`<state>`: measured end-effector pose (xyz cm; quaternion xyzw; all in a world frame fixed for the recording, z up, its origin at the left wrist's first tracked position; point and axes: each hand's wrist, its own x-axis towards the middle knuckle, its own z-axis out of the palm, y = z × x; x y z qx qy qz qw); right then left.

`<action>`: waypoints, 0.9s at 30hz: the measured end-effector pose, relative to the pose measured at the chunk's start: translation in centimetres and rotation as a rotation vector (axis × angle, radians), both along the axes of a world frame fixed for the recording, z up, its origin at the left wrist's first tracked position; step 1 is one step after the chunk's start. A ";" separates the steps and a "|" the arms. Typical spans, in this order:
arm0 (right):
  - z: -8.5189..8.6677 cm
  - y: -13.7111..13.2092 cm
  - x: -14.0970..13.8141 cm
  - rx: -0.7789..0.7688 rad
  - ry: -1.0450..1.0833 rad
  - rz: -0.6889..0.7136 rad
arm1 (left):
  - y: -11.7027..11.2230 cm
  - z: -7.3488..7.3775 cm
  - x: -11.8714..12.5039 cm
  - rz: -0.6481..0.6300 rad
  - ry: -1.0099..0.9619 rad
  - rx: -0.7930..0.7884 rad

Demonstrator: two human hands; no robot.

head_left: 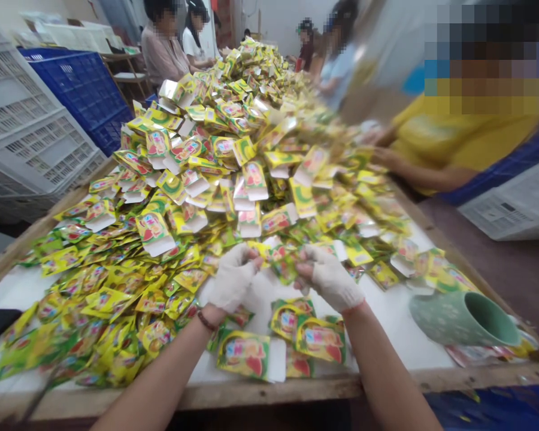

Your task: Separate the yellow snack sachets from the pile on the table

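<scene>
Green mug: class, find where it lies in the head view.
The green mug lies on its side at the right of the view, by the table's front edge, right of the person's right hand.

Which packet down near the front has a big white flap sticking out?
The flat packet right below your left hand. Its white flap sticks out at the side, but the packet to its right shows no flap.

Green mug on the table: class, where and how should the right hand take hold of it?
Probably best by the body of the green mug, coming from above and from its left, the side facing the right hand. It lies on its side, mouth toward the right, and no handle shows, so the fingers can wrap over the curved wall, away from the open rim.
</scene>
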<state>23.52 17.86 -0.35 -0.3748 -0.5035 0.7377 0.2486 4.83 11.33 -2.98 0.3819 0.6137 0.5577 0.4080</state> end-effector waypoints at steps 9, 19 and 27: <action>-2.0 -0.8 -3.4 -0.124 0.170 -0.192 | -0.4 1.2 1.7 -0.040 -0.251 0.109; -1.6 -1.1 -3.1 0.197 -0.048 -0.161 | -0.3 0.8 1.4 -0.089 -0.237 0.006; -2.1 -0.5 -2.5 0.163 -0.004 -0.080 | -0.1 -0.1 0.6 -0.130 -0.275 -0.037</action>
